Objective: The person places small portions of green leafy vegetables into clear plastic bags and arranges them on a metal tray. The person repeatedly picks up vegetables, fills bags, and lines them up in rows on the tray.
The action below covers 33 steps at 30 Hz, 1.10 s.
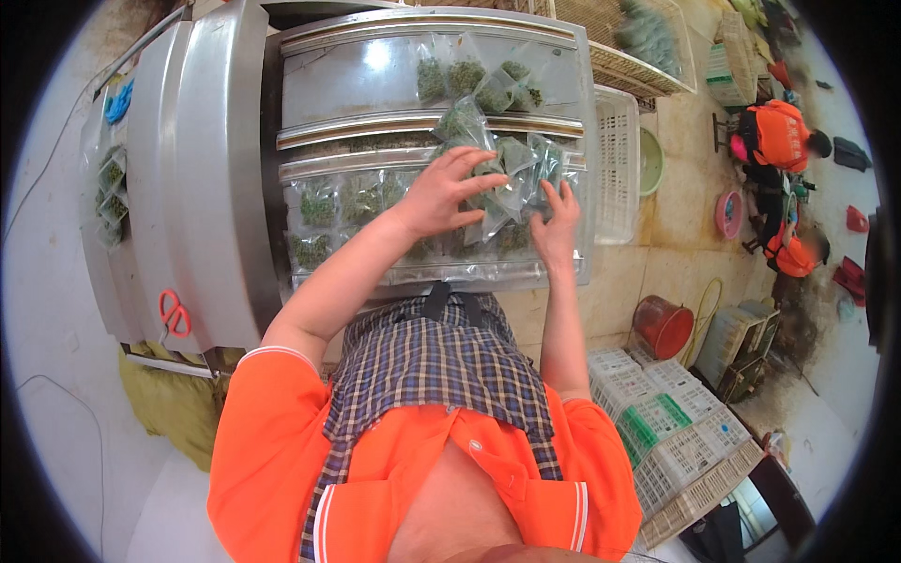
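Observation:
A steel vacuum sealing machine's bed [331, 84] lies before me, crossed by metal sealing bars [338, 132]. Clear plastic bags [317, 207] with small green produce are lined up in its near section. Over a heap of these bags [514, 158], my left hand [450, 193] has its fingers spread and no bag visibly gripped. My right hand [558, 225] is at the heap's right side, fingertips against a clear bag [546, 158]; whether it pinches the film is unclear. Several more filled bags [464, 74] rest across the far section.
Left of the bed is the curved steel lid [222, 162], with red-handled scissors [174, 314], filled bags [111, 190] and a blue glove [120, 102] beyond. White plastic crates [616, 165] stand right; more crates [676, 429] and a red bucket [662, 327] lie behind. Two people [778, 137] sit farther right.

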### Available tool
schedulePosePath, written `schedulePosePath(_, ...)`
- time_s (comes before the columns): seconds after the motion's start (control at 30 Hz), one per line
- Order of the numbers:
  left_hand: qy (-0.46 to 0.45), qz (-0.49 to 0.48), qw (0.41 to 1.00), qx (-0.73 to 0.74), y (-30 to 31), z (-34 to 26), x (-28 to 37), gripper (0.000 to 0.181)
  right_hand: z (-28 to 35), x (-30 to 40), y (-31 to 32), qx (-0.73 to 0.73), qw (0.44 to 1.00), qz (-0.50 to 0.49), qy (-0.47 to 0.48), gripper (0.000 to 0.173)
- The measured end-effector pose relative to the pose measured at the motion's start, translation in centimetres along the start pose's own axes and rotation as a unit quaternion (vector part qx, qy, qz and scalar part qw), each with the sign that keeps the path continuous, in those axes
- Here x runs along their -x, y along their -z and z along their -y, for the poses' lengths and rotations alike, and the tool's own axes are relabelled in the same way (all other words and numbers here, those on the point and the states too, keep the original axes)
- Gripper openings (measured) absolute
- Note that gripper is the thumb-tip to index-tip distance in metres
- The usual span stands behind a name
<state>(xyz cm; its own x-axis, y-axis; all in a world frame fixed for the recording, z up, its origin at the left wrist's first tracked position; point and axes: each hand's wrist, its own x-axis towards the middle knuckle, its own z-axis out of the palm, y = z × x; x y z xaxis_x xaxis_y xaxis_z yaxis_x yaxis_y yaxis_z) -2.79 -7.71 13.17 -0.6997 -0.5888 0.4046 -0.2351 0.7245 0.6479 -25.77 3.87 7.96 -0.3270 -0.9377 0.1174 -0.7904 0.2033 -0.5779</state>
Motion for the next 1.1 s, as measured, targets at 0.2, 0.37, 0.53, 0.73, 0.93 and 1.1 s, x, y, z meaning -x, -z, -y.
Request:
schedulePosePath(0.2, 0.372, -0.214, 0.846, 0.315, 0.3, 3.7, 3.3, 0.026, 6.1, -4.7, 3.3, -0.129, 0.989, -0.074, 0.027, 0.027)
schedulePosePath(0.37, 0.467, -0.173, 0.75, 0.436, -1.8, 5.5, 0.4, 0.025, 7.9, -13.7, -1.5, -0.092, 0.982, 0.166, -0.018, 0.026)
schedulePosePath(0.53, 0.503, -0.147, 0.722, 0.452, -1.7, 6.3, 1.3, 0.031, 9.1, -16.0, -4.0, 0.014, 0.965, 0.26, 0.021, 0.029)
schedulePosePath(0.73, 0.518, -0.179, 0.473, 0.689, 0.7, 6.0, 2.5, 0.044, 14.8, -17.0, -4.0, -0.351, 0.859, 0.356, -0.112, 0.015)
schedulePosePath(0.93, 0.433, -0.309, 0.454, 0.715, 5.4, 8.5, 4.3, 0.028, 19.6, -18.1, -7.0, -0.489, 0.739, 0.42, -0.198, 0.01)
schedulePosePath(1.1, 0.483, -0.304, 0.559, 0.601, 12.0, 14.7, 7.1, 0.018, 21.7, -19.8, -12.4, -0.442, 0.742, 0.47, -0.185, 0.012)
